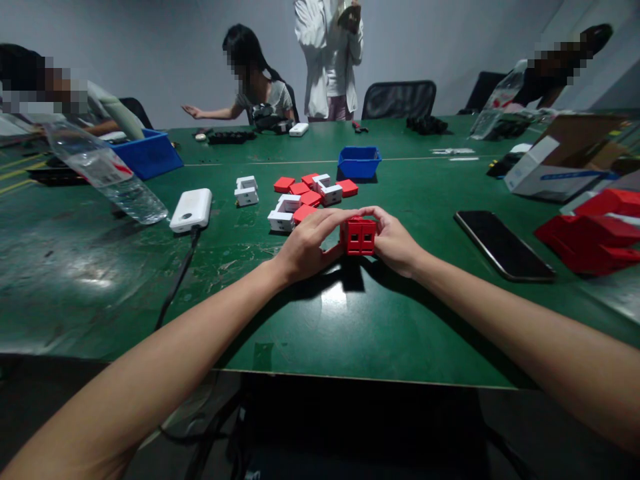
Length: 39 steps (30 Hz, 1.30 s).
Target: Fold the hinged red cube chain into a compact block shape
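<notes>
A red plastic block (359,237) with two square holes on its near face stands on the green table (350,320). My left hand (306,245) grips its left side with the fingers curled over the top. My right hand (393,241) is closed on its right side. Just beyond the hands lies a cluster of red parts (305,197) and white parts (281,215).
A blue bin (359,162) stands behind the cluster. A white power bank (191,210) with a cable and a water bottle (103,170) lie to the left. A phone (503,244) and red pieces (593,233) lie to the right. Other people sit and stand at the far side.
</notes>
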Each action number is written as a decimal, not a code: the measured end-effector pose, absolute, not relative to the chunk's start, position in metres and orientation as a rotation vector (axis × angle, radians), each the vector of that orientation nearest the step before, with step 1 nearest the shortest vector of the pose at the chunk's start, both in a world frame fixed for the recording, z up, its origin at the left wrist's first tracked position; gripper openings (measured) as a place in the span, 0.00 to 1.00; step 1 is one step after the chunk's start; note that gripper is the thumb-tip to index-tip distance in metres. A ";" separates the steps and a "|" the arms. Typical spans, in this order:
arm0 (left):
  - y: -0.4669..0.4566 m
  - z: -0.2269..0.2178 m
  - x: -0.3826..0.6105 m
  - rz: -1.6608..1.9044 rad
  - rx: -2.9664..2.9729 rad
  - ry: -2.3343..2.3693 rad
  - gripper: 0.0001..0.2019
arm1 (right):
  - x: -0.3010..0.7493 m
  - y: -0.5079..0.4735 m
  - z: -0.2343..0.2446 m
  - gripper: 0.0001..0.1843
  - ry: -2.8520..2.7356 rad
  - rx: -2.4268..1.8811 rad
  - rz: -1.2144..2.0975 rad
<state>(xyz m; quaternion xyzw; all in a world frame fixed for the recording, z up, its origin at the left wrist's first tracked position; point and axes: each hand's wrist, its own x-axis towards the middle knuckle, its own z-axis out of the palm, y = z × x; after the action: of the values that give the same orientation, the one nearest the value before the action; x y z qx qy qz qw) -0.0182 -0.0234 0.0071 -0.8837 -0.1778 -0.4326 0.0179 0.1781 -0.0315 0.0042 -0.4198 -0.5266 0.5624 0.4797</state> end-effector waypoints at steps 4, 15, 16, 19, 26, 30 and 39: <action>-0.025 0.007 -0.017 -1.281 -2.786 -0.587 0.30 | 0.177 -0.030 0.003 0.26 -1.260 -1.023 1.368; -0.023 0.007 -0.011 -1.835 -2.796 -1.265 0.23 | 0.177 -0.036 0.006 0.31 -1.555 -0.950 1.375; -0.021 0.007 -0.011 -1.891 -2.804 -1.314 0.23 | 0.178 -0.037 0.007 0.32 -1.564 -0.943 1.382; -0.015 0.005 -0.012 -2.059 -2.884 -1.444 0.25 | 0.178 -0.038 0.009 0.34 -1.579 -0.963 1.391; -0.008 -0.001 -0.018 -1.925 -3.097 -1.575 0.22 | 0.174 -0.042 0.016 0.30 -1.568 -1.004 1.407; -0.006 -0.005 -0.018 -1.882 -3.114 -1.529 0.19 | 0.174 -0.042 0.015 0.33 -1.559 -0.999 1.394; 0.002 -0.010 -0.020 -1.892 -3.218 -1.593 0.25 | 0.175 -0.041 0.008 0.32 -1.656 -0.831 1.314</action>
<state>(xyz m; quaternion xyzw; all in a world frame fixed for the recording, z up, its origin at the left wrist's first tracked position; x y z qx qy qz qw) -0.0200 0.0022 -0.0098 -0.7110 -0.3521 -0.4180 -0.4425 0.1751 -0.0407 0.0083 -0.3318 -0.6612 0.5245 0.4215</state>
